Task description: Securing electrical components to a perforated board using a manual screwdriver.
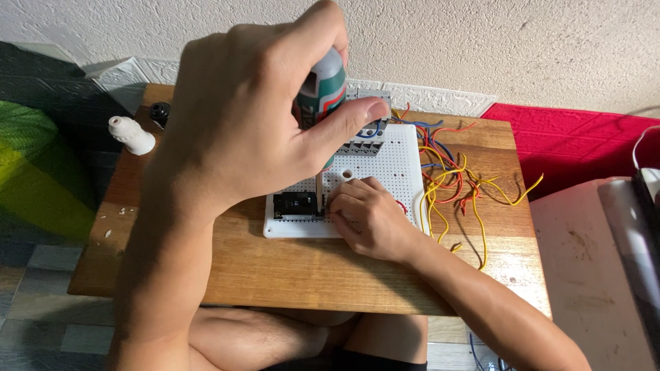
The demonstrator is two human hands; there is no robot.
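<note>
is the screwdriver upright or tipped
Upright: the left hand grips the screwdriver handle on top, shaft straight down to the board.

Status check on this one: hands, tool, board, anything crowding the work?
Left hand in a closed grip on the green screwdriver, shaft down at the black part. Right hand steadies the white perforated board. Loose coloured wires lie just right.

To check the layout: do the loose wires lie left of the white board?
No, the loose wires lie right of the white board.
</note>
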